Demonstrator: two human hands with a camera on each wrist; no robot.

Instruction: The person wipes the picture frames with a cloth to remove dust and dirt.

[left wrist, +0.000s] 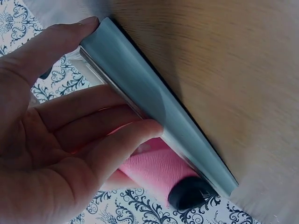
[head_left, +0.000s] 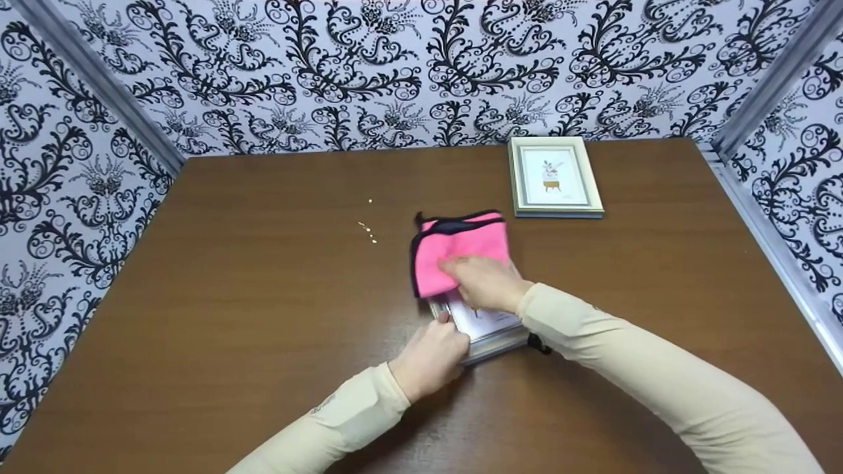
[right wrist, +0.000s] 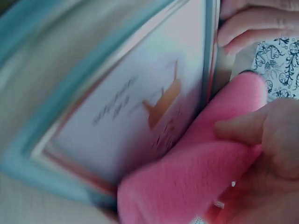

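A framed picture lies on the brown table, its far part covered by a pink cloth with black edging. My left hand grips the frame's near left corner; in the left wrist view its thumb and fingers hold the frame's side. My right hand holds the cloth against the picture. In the right wrist view the thumb presses on the bunched cloth, which touches the glass over the printed drawing. The cloth hides the far end of the frame.
Another framed picture lies at the back right of the table. Small pale crumbs are scattered left of the cloth. A small black object shows beside the frame's right side, partly under my right sleeve. Patterned walls stand behind and at both sides.
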